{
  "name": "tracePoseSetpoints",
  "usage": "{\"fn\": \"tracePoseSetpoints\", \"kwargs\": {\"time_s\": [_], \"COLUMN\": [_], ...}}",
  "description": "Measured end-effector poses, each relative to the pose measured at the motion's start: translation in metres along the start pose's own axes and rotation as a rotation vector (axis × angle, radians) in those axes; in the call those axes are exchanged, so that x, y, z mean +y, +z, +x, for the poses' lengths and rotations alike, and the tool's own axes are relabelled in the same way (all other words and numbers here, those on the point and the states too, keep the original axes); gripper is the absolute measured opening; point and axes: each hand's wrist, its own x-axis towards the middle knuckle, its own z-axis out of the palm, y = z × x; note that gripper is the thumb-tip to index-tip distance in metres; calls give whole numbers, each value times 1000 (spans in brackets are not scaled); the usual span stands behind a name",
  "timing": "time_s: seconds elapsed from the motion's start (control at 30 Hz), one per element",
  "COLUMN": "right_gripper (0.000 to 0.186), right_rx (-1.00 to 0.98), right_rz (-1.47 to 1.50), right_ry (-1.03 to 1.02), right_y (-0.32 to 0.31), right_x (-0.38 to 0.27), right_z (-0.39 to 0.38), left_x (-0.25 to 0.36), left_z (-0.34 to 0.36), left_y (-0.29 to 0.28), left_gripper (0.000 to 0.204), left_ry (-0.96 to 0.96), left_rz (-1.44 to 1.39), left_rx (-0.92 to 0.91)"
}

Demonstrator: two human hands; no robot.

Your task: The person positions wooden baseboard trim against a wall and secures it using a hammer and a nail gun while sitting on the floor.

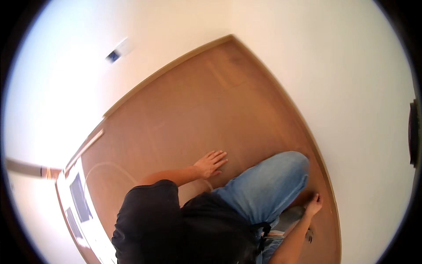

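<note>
My left hand (211, 163) lies palm down on the brown wooden floor (176, 119), its fingers stretched out, left of my bent knee in blue jeans (272, 180). It holds nothing. On the other side of the knee, my right hand (314, 205) is low by the floor near the right wall's baseboard (323, 169). Its fingers are curled together; whatever they may hold is too small to make out. A small dark object (309, 236) shows beside my right forearm, partly hidden. A thin pale cable (107, 163) curves over the floor and passes behind my left arm.
Two white walls meet at the far corner, edged by wooden baseboard (167, 66). A small plate with a dark part (113, 56) is on the left wall. A dark object (413, 134) sits on the right wall. Bright panes with dark panels (80, 198) stand at the left.
</note>
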Motion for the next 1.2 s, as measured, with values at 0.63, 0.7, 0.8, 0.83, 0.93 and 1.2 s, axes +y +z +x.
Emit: {"fn": "tracePoseSetpoints", "kwargs": {"time_s": [0.63, 0.7, 0.8, 0.83, 0.93, 1.2], "right_gripper": [29, 27, 23, 21, 19, 15], "right_rx": [-390, -342, -280, -256, -165, -94], "right_rz": [-531, -579, -327, -334, -360, -300], "right_ry": [-429, -500, -691, -754, -768, -669], "right_y": [37, 35, 48, 52, 43, 20], "right_x": [-123, -143, -139, -140, -136, -164], "right_z": [-67, -60, -46, -48, -62, -70], "left_x": [17, 16, 14, 10, 17, -78], "left_z": [-66, -57, -49, -51, -88, -219], "left_y": [27, 19, 19, 18, 22, 1], "left_gripper": [60, 61, 64, 66, 64, 32], "left_ry": [-56, -46, -44, -56, 157, 233], "left_rz": [-141, -122, -22, 45, -164, 2], "left_rx": [177, 165, 145, 165, -153, -290]}}
